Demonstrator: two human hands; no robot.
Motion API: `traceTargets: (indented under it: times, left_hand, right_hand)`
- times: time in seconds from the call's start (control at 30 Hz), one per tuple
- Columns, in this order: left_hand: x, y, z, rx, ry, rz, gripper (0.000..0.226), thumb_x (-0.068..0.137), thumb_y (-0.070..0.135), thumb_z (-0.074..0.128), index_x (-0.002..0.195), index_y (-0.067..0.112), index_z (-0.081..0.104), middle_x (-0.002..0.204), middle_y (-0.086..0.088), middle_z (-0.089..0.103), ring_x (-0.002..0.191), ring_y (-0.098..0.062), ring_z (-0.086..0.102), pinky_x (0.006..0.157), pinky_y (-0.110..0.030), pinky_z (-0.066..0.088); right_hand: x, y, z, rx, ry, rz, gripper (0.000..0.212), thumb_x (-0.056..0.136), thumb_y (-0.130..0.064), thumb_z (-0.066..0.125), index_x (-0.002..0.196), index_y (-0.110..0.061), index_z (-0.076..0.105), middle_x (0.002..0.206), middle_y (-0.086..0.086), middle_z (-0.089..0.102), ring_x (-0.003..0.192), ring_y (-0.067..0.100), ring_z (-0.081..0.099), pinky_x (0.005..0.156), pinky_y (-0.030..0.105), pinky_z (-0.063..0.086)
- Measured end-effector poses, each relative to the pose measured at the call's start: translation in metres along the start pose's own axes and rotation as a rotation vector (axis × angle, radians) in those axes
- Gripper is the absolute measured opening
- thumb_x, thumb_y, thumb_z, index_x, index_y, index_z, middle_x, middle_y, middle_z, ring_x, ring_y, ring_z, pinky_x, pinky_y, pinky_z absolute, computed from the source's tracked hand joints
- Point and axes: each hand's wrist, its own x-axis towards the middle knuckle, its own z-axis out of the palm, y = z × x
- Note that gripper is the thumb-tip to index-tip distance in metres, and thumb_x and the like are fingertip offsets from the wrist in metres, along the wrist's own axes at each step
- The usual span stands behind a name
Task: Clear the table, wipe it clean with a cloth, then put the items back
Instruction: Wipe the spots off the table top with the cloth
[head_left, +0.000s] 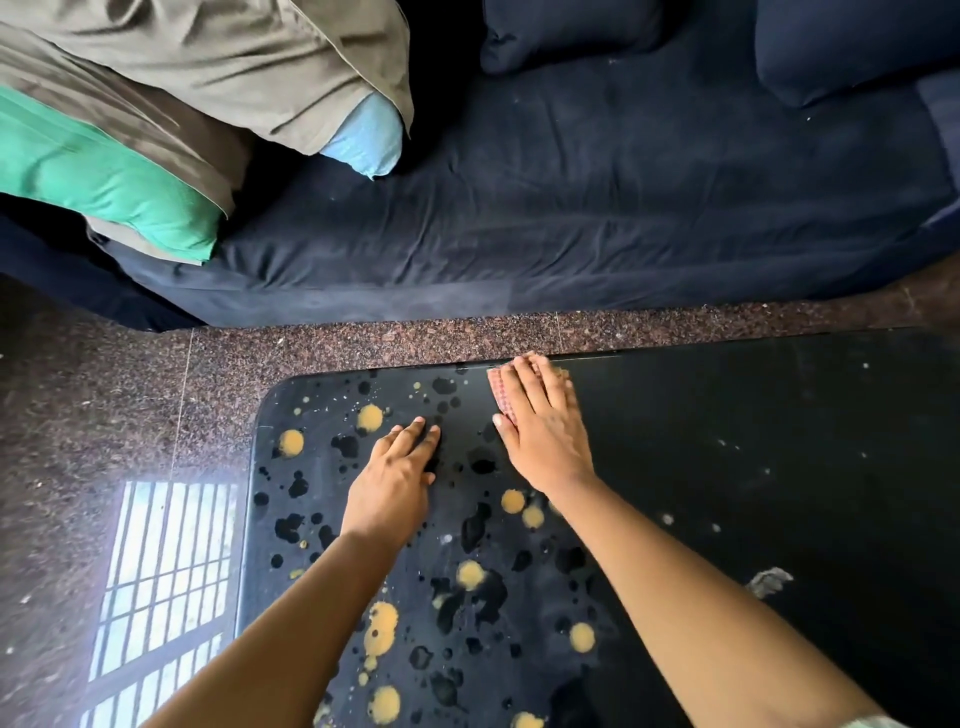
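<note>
The cloth (501, 397), a small pink folded one, lies at the far edge of the table (779, 441), near the middle of that edge. The right hand (540, 421) covers most of it. The fingers are straight and together and press the cloth flat on the surface; they do not curl around it. Only a strip of cloth shows at the thumb side.

The left hand (395, 478) rests on the table just beside it, palm down, fingers relaxed, and it holds nothing. It seems to give support while the person leans forward.

No items stand on the visible part of the table, so I judge that the wiping step is in hand. The left part has many yellow spots (370, 417) and dark blotches; I cannot tell if they are dirt or a pattern. The right part has pale specks (667, 518) and a grey scrap (770, 581).

To do this step well, the palm should stay flat with even pressure, and the strokes should overlap and run from the far edge toward the person, so the crumbs gather in one place and do not fall on the floor (363, 343). The cloth may need refolding to a clean side.

Beyond the floor is a dark sofa (571, 208) with pillows (130, 176).
</note>
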Motion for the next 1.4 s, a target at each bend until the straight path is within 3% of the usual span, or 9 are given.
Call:
traceTargets:
  times: [0.07, 0.27, 0.43, 0.5, 0.7, 0.93, 1.17, 1.33, 1.4]
  left_hand:
    - [0.001, -0.001, -0.001, -0.004, -0.017, 0.007, 0.057, 0.099, 0.023, 0.046, 0.151, 0.028, 0.022, 0.158, 0.012, 0.015, 0.143, -0.014, 0.013, 0.112, -0.027, 0.027]
    - [0.0, -0.01, -0.003, 0.032, -0.086, 0.052, 0.072, 0.093, 0.039, 0.054, 0.152, 0.029, 0.014, 0.159, 0.011, 0.008, 0.145, -0.015, 0.009, 0.116, -0.029, 0.021]
    - [0.001, -0.017, -0.003, 0.045, -0.126, 0.071, 0.081, 0.089, 0.042, 0.06, 0.152, 0.03, 0.011, 0.159, 0.012, 0.004, 0.145, -0.013, 0.006, 0.116, -0.03, 0.02]
    - [0.002, -0.019, -0.003, 0.048, -0.144, 0.077, 0.085, 0.087, 0.043, 0.063, 0.152, 0.03, 0.01, 0.159, 0.013, 0.003, 0.146, -0.013, 0.005, 0.116, -0.03, 0.021]
    - [0.002, -0.016, -0.002, 0.036, -0.16, 0.063, 0.09, 0.085, 0.041, 0.066, 0.152, 0.031, 0.007, 0.159, 0.015, -0.001, 0.146, -0.012, 0.001, 0.117, -0.031, 0.021]
    - [0.002, -0.009, -0.003, 0.039, -0.159, 0.023, 0.089, 0.086, 0.033, 0.067, 0.152, 0.03, 0.008, 0.159, 0.014, -0.001, 0.146, -0.013, 0.002, 0.116, -0.032, 0.024]
    - [0.001, -0.007, -0.002, 0.008, -0.156, 0.008, 0.089, 0.086, 0.029, 0.067, 0.152, 0.029, 0.008, 0.159, 0.015, -0.002, 0.146, -0.012, -0.001, 0.115, -0.031, 0.024]
    - [0.0, -0.007, -0.004, 0.026, -0.155, 0.007, 0.088, 0.087, 0.029, 0.066, 0.152, 0.029, 0.007, 0.159, 0.014, -0.002, 0.146, -0.012, 0.0, 0.115, -0.03, 0.022]
    - [0.0, -0.006, -0.005, 0.021, -0.16, 0.005, 0.088, 0.087, 0.029, 0.066, 0.152, 0.029, 0.007, 0.159, 0.014, -0.003, 0.146, -0.012, 0.0, 0.115, -0.03, 0.023]
  right_hand:
    - [0.002, 0.019, -0.001, -0.036, -0.022, -0.052, 0.061, 0.097, -0.045, 0.03, 0.151, -0.024, 0.012, 0.159, -0.005, 0.011, 0.147, 0.017, -0.001, 0.117, 0.046, 0.002]
    - [0.007, 0.021, -0.005, 0.054, 0.098, 0.373, 0.061, 0.096, -0.042, 0.038, 0.149, -0.015, 0.025, 0.156, 0.005, 0.023, 0.145, 0.029, 0.009, 0.117, 0.049, 0.008]
    - [0.015, 0.005, -0.006, -0.03, -0.007, -0.022, 0.062, 0.097, -0.046, 0.033, 0.151, -0.019, 0.018, 0.158, 0.001, 0.017, 0.146, 0.023, 0.004, 0.117, 0.047, 0.002]
    - [0.016, 0.026, -0.008, -0.063, -0.017, -0.041, 0.061, 0.097, -0.047, 0.03, 0.151, -0.024, 0.016, 0.159, -0.003, 0.015, 0.146, 0.02, 0.004, 0.116, 0.046, 0.001]
    - [0.016, 0.019, -0.005, 0.039, 0.11, 0.363, 0.061, 0.095, -0.043, 0.038, 0.148, -0.015, 0.027, 0.155, 0.007, 0.026, 0.145, 0.029, 0.011, 0.117, 0.049, 0.006]
    - [0.014, -0.003, 0.004, -0.022, 0.037, -0.036, 0.059, 0.097, -0.043, 0.034, 0.15, -0.019, 0.022, 0.157, 0.0, 0.021, 0.147, 0.022, 0.007, 0.116, 0.044, 0.002]
    - [0.002, 0.007, 0.003, 0.065, 0.129, 0.392, 0.06, 0.096, -0.042, 0.037, 0.148, -0.014, 0.027, 0.156, 0.005, 0.023, 0.146, 0.028, 0.009, 0.117, 0.048, 0.007]
    - [-0.002, -0.016, 0.007, -0.006, 0.031, -0.069, 0.062, 0.094, -0.045, 0.035, 0.149, -0.018, 0.026, 0.157, 0.001, 0.023, 0.146, 0.022, 0.01, 0.116, 0.046, 0.009]
    - [-0.007, 0.002, 0.008, -0.047, 0.017, -0.092, 0.062, 0.093, -0.047, 0.025, 0.15, -0.021, 0.024, 0.157, -0.002, 0.022, 0.146, 0.019, 0.009, 0.116, 0.044, 0.006]
